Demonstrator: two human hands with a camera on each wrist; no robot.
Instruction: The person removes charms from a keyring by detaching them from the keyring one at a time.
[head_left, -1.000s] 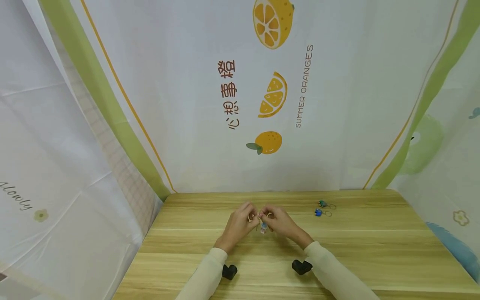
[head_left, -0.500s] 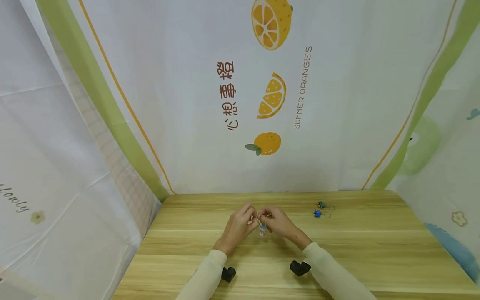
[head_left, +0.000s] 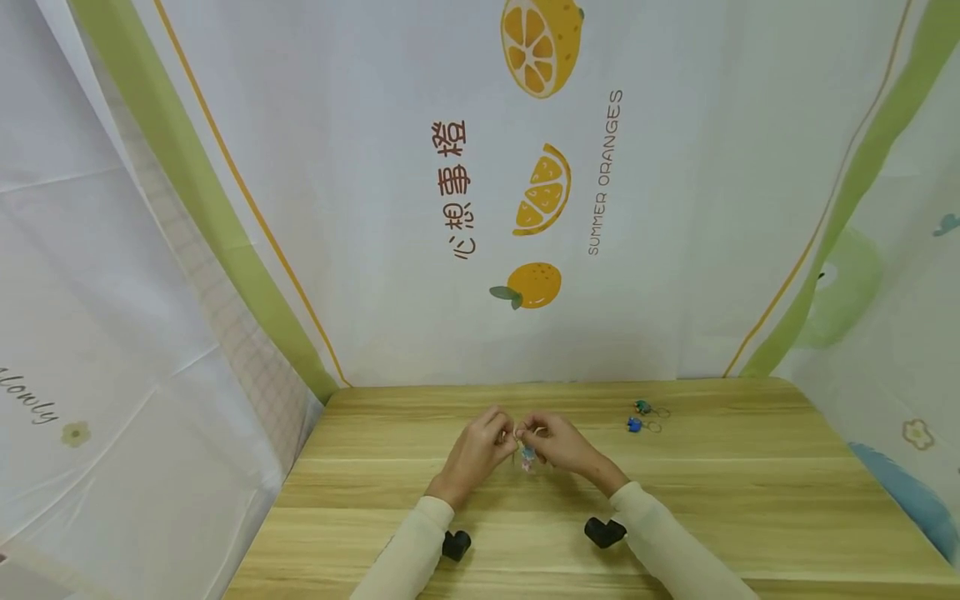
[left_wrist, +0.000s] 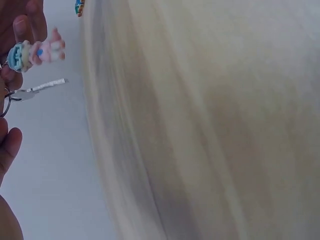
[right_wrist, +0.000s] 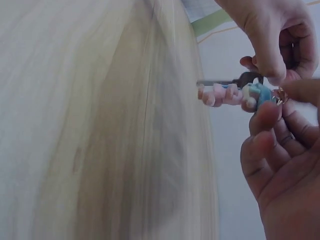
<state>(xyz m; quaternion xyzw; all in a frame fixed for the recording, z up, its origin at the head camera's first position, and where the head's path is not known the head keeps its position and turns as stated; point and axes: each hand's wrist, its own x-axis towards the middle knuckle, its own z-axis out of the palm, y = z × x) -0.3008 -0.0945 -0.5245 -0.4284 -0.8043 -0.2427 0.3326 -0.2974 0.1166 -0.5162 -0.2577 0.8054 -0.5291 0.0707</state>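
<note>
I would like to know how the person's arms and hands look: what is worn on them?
The left sleeve and right sleeve are long and cream-coloured, ending near the wrists. A black angled piece shows at the left sleeve's inner edge, a similar black piece at the right's; how they attach is hidden. The left hand and right hand wear no gloves.

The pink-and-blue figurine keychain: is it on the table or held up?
Held up: the left wrist view shows the figurine keychain beside the right hand, seen clear of the tabletop.
</note>
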